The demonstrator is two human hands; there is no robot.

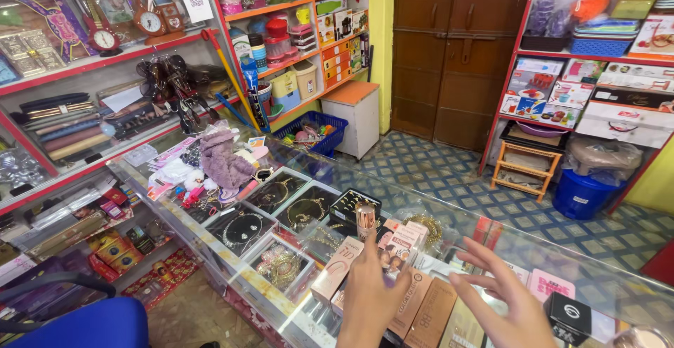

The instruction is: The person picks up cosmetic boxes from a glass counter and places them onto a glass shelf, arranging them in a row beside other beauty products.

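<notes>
Slim rose-gold cosmetic tube [365, 220] stands upright, above the glass counter.

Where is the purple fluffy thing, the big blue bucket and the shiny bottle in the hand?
Purple fluffy cloth [223, 160], head view, on its bunched middle.
Blue bucket [580, 193], head view, on its front wall.
Shiny bottle [365, 220], head view, on its rose-gold cap, above the left hand [371, 295].

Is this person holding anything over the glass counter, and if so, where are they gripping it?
The left hand holds a small rose-gold tube upright, gripped at its lower end, with the top showing above the fingers. The right hand is open and holds nothing.
</notes>
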